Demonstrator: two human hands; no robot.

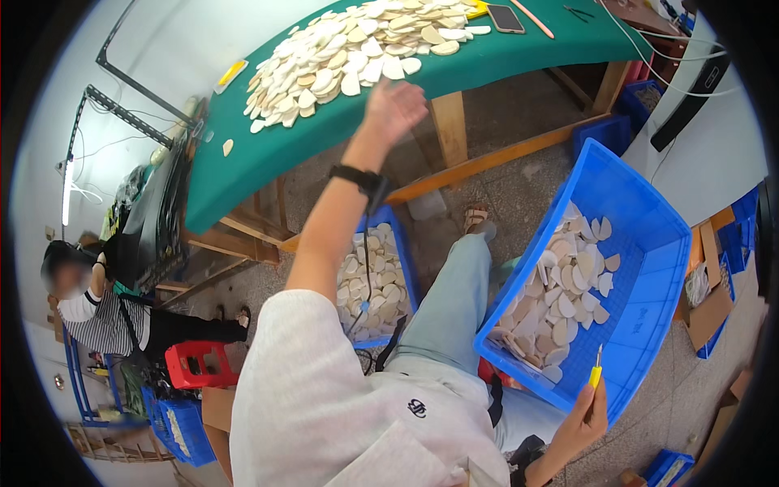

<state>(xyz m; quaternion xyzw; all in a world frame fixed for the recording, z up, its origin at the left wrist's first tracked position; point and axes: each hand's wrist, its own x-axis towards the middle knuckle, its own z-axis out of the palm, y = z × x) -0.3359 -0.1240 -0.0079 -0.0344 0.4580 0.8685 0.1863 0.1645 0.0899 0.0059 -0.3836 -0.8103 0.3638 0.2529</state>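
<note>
My left hand [394, 110], with a dark band on the wrist, reaches to the front edge of the green-covered table [213, 183]. Its fingers look apart, slightly blurred, and nothing shows in them. Just beyond lies a big pile of flat, cream half-round pieces [345, 61]. In my right hand [586, 418], low on the right, is a slim yellow-handled tool [596, 377] with a thin metal tip pointing up. That tip is in front of a tilted blue crate [641, 325] by my leg, which holds many similar half-round pieces [560, 296].
Another blue crate [408, 264] of pieces stands on the floor under my left arm. On the table lie a phone [506, 19], an orange stick [532, 19] and small pliers [578, 14]. A co-worker [105, 312] is at far left, near a red stool [200, 365].
</note>
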